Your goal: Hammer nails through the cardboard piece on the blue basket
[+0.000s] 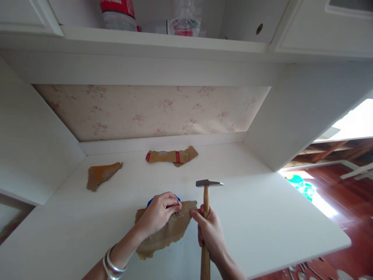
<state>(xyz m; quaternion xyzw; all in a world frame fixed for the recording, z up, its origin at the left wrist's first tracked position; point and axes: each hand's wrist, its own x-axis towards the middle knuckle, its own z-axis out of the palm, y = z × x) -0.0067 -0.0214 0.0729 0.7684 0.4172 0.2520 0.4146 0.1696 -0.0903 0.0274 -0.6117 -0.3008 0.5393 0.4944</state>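
Note:
A hammer [206, 200] with a wooden handle and a dark metal head stands almost upright in my right hand [212, 233], whose fingers wrap round the handle. The right thumb is at the edge of a torn piece of brown cardboard [166, 237] lying on the white surface. Over the upper part of that cardboard is my left hand [161, 212], its fingers pinched together; what they hold, if anything, I cannot make out. A blue object [150, 202] peeks out behind the left hand, mostly hidden.
On the white tabletop [247, 229], a torn cardboard scrap [101, 175] lies at left and cardboard strips [166, 156] with red print lie at the back. Bottles, one with a red label [119, 15], stand on the shelf above. White panels [291, 105] flank the surface.

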